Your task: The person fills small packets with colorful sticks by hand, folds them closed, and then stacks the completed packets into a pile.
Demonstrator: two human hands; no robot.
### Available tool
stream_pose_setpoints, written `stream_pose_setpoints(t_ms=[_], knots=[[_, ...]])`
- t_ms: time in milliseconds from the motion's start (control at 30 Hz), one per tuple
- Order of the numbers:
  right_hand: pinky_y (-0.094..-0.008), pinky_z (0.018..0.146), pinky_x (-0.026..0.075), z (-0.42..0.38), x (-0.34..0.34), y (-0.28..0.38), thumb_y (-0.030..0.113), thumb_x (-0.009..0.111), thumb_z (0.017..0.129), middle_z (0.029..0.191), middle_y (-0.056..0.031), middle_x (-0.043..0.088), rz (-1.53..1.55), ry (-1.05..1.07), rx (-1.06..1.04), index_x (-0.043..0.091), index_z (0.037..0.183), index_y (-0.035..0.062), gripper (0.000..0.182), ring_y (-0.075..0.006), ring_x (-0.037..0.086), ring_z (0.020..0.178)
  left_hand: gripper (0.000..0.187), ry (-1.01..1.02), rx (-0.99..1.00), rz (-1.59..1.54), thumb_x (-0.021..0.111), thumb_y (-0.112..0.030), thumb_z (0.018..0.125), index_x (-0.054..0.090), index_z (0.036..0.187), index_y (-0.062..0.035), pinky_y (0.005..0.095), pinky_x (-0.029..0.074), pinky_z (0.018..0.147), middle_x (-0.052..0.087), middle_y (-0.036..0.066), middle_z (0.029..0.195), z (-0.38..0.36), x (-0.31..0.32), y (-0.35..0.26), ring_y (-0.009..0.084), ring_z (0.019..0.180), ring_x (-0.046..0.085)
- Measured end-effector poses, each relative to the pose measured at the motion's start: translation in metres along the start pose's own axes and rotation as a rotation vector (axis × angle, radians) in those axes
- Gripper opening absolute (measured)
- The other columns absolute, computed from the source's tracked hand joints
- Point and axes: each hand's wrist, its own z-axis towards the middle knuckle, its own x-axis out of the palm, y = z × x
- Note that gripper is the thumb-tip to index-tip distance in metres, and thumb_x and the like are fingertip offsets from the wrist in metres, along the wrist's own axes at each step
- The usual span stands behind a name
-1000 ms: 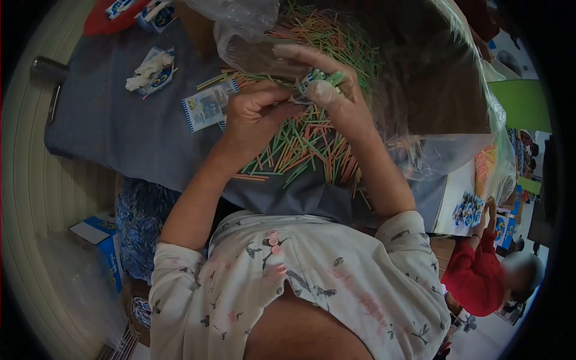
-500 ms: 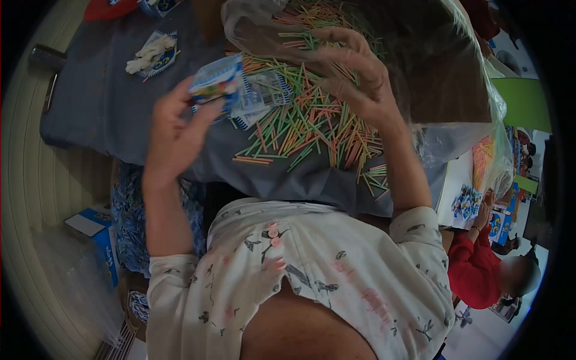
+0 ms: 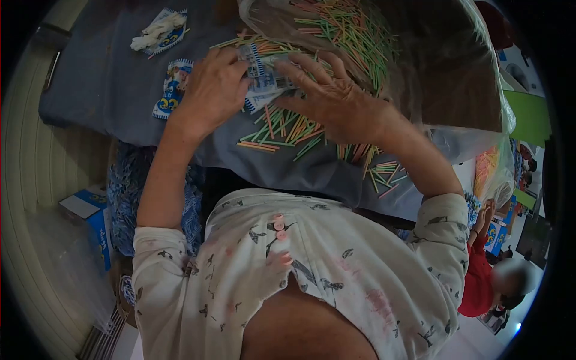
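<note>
My left hand [image 3: 213,90] has its fingers curled at the left edge of a clear, blue-edged plastic packet [image 3: 262,81] and pinches it. Spread fingers of my right hand [image 3: 336,99] reach over the packet's right side, slightly blurred; whether they touch it is hard to tell. Beneath and around the packet lies a loose pile of thin pink, green and orange sticks [image 3: 300,129]. A blue printed packet [image 3: 174,87] rests on the cloth just left of my left hand. Farther up, a crumpled whitish thing [image 3: 159,33] lies on another blue packet.
A grey cloth [image 3: 108,84] covers the table. More sticks spill from a large clear plastic bag [image 3: 444,72] on the right. A blue-and-white box [image 3: 90,216] stands low at the left. A person in red [image 3: 477,288] is at the far right.
My left hand has let go of the blue printed packet, which now lies on the cloth, and has moved right to the clear packet. My right hand has come down towards the same packet.
</note>
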Motion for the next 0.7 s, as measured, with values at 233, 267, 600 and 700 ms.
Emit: stream_pose_setpoints(t_ms=[233,267,600,700], knots=[[-0.0570,0.109,0.024,-0.017,0.002,0.001,0.017,0.069,0.073,0.141,-0.0154,0.040,0.103,0.020,0.010,0.065,0.106,0.0059,0.035,-0.0305,0.028,0.139,0.043,-0.023,-0.024,0.013,0.065,0.000,0.072,0.063,0.114,0.0028,0.0433,0.047,0.087,0.058,0.015,0.109,-0.008,-0.002,-0.010,0.0340,0.105,0.054],[-0.0566,0.109,0.025,-0.019,0.002,0.004,0.016,0.066,0.075,0.136,-0.0143,0.043,0.078,0.004,0.021,0.065,0.106,0.0060,0.033,-0.0296,0.033,0.135,0.043,-0.020,-0.030,0.017,0.065,0.000,0.072,0.063,0.114,0.0028,0.0433,0.047,0.087,0.058,0.015,0.109,-0.009,-0.002,-0.009,0.0340,0.105,0.054],[-0.0533,0.096,0.037,-0.042,0.031,0.028,0.014,0.061,0.079,0.101,-0.0079,0.053,0.034,-0.203,0.157,0.064,0.102,0.0097,0.024,-0.0222,0.054,0.097,0.027,-0.143,0.051,0.197,0.062,-0.002,0.076,0.069,0.102,0.0036,0.0409,0.051,0.085,0.064,0.014,0.099,-0.012,0.019,0.004,0.0307,0.097,0.060],[-0.0525,0.092,0.037,-0.043,0.026,0.023,0.012,0.062,0.077,0.088,-0.0070,0.054,0.120,-0.113,0.137,0.064,0.099,0.0110,0.022,-0.0224,0.056,0.092,0.025,-0.280,0.029,0.102,0.062,-0.002,0.076,0.070,0.099,0.0013,0.0397,0.053,0.079,0.065,0.013,0.094,-0.006,0.012,0.011,0.0305,0.093,0.062]])
